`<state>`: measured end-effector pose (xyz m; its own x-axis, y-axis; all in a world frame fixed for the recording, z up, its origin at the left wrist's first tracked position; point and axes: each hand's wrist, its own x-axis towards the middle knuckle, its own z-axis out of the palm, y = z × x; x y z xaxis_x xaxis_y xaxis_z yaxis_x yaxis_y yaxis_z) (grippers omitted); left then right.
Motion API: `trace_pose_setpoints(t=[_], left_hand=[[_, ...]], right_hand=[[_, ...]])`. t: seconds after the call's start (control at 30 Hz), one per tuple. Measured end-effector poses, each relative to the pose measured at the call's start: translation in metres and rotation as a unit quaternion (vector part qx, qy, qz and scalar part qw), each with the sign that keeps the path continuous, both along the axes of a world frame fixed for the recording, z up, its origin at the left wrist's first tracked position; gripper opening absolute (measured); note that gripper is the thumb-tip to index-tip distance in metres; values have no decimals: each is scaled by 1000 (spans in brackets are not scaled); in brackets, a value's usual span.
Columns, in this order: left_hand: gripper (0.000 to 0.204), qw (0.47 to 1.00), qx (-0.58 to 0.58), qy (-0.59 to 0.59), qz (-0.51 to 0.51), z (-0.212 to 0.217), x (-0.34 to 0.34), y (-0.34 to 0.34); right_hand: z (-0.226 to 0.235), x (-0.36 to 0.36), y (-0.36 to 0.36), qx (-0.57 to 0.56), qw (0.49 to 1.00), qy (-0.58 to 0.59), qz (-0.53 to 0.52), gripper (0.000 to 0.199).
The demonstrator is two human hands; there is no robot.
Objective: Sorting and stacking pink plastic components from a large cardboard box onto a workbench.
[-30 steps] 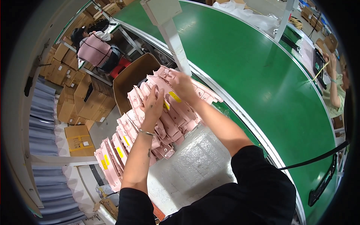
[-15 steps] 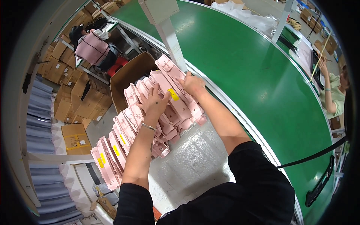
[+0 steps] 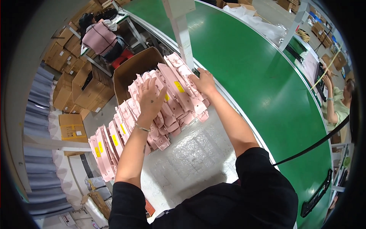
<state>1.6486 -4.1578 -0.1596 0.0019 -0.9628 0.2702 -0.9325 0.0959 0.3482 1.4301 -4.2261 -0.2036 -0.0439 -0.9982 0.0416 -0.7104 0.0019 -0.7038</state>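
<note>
A long row of pink plastic parts (image 3: 126,122) with yellow stickers stands on edge across a white wrapped work surface (image 3: 194,156). My left hand (image 3: 150,100) rests flat on the middle of the row, fingers spread. My right hand (image 3: 204,82) presses against the far end of the row, on the outermost pink parts (image 3: 183,87). Both hands squeeze a group of the parts between them. An open brown cardboard box (image 3: 131,70) sits just behind the row.
A green conveyor belt (image 3: 251,68) curves along the right side, with a white post (image 3: 183,30) standing at its edge. Stacked cardboard boxes (image 3: 72,87) fill the left. A seated person in pink (image 3: 101,38) works at the back; another person (image 3: 335,103) stands across the belt.
The row of pink parts has shifted toward the cardboard box, and both hands have moved with it, the right hand now at the far end beside the white post.
</note>
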Motion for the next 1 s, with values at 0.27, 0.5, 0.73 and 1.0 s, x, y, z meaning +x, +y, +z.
trace_pose_setpoints(t=[0.27,0.5,0.73,1.0], left_hand=[[62,981,-76,154,93,-11,43,96],[51,950,-39,287,113,-30,5,339],[24,863,39,380,332,-62,-22,549],[36,742,92,380,545,-107,-88,724]], right_hand=[[43,52,112,-270,950,-83,134,38],[35,120,281,-46,898,-230,371,30],[-1,130,459,266,687,-109,667,23],[-18,182,562,161,539,65,825,22]])
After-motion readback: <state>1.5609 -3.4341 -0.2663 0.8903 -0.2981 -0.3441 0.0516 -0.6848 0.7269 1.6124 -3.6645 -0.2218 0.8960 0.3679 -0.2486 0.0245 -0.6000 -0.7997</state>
